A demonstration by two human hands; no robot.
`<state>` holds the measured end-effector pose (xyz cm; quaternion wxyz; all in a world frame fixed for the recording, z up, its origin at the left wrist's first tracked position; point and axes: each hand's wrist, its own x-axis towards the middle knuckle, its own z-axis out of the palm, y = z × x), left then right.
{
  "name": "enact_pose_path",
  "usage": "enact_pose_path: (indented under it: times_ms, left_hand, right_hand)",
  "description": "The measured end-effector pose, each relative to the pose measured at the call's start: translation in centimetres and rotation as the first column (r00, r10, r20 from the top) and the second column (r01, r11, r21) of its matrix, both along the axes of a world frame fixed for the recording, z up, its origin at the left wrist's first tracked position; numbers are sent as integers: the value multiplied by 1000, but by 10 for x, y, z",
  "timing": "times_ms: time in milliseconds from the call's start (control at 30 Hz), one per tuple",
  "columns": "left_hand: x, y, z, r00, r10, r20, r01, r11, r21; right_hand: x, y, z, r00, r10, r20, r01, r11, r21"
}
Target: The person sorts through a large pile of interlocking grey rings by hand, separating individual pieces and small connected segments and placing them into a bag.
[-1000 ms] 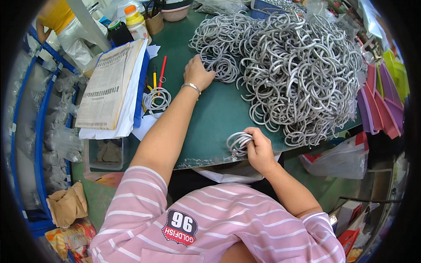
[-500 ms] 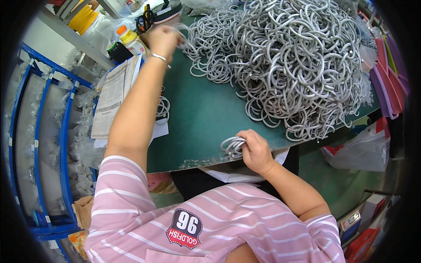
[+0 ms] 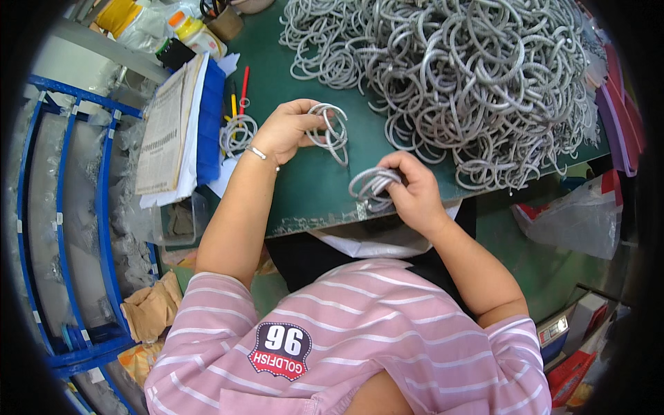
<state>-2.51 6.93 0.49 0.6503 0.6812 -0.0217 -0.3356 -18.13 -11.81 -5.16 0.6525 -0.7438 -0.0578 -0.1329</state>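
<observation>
Left hand (image 3: pixel 287 131) pinches a few grey wire rings (image 3: pixel 330 131) above the green table (image 3: pixel 311 187). Right hand (image 3: pixel 415 194) grips a small ring bundle (image 3: pixel 370 187) near the table's edge. I judge it early: the big ring pile (image 3: pixel 470 76) looks barely touched.

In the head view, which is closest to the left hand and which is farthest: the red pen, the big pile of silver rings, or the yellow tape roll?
From the left hand:
1. Red pen, just up-left on the green mat.
2. Big pile of silver rings, to the right.
3. Yellow tape roll, far top-left corner.
</observation>
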Motion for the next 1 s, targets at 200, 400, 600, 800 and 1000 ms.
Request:
enact_pose_path:
  times_ms: [200,400,600,800,1000]
  left_hand:
    - [2,20,-17,812,-126,570,-160,891,425]
    - [-43,15,-31,647,-345,680,-45,873,486]
    - [-108,5,-31,692,-194,696,24,969,246]
    - [-125,17,-30,678,-83,730,-49,986,157]
    - [-59,8,-15,434,-178,883,-244,920,306]
  right_hand:
    - [9,3,11,998,45,51,-34,980,-198]
    - [41,27,11,995,47,92,-5,913,-408]
    - [18,6,21,935,352,30,-293,821,-491]
    - [-21,-17,20,880,394,266,-131,739,-661]
    - [-54,-25,-6,828,485,282,12,487,-873]
